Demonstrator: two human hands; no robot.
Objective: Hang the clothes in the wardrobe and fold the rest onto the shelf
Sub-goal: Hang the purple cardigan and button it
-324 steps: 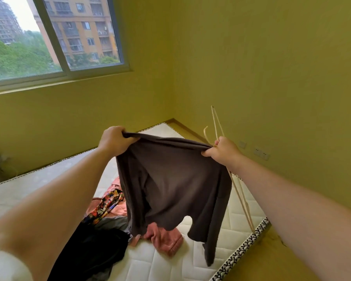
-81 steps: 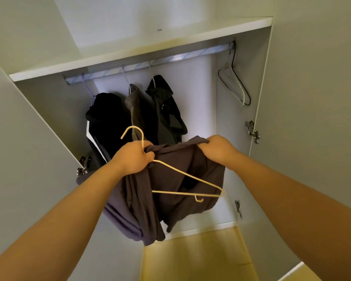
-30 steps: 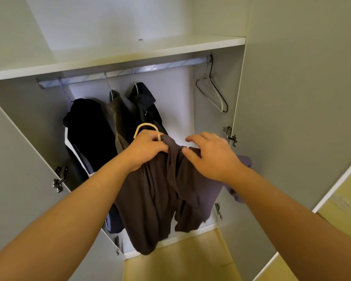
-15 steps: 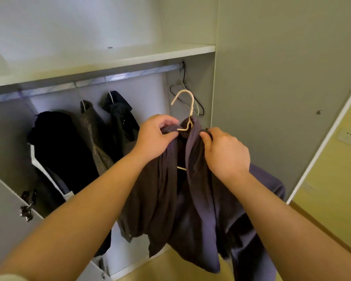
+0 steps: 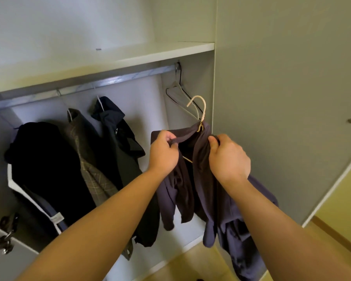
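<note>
Garment position: a dark grey-brown top (image 5: 201, 151) is held up in front of the open wardrobe (image 5: 186, 63). It is below the hanging rail (image 5: 89, 86) and towards the rail's right end.
Relation to hands: the top's neckline is stretched between the two hands, with the hanger's neck rising midway between them.
Left hand: the left hand (image 5: 164, 153) is closed in a pinch, thumb and curled fingers gripping the neckline edge to the left of the hanger.
Right hand: the right hand (image 5: 229, 159) is closed likewise, its fingertips pinching a fold of the fabric to the right of the hanger.
Hanger: a cream hanger (image 5: 201, 107) is threaded through the neck opening. Its hook stands free in the air and is not on the rail. A short piece of one of its arms is seen inside the garment.
Garment look: the cloth is soft and limp, brownish near the neck and bluish-grey lower down. It is bunched in vertical folds, and a sleeve trails under the right forearm.
Rail contents: a black garment (image 5: 45, 159), a checked jacket (image 5: 89, 165) and a dark navy jacket (image 5: 118, 134) are hung at the left and middle. Empty hangers (image 5: 176, 88) are hung at the right end, just behind the cream hook.
Shelf: a pale shelf (image 5: 140, 53) is fixed directly above the rail.
Door: a grey door (image 5: 282, 98) is seen to the right of the garment.
</note>
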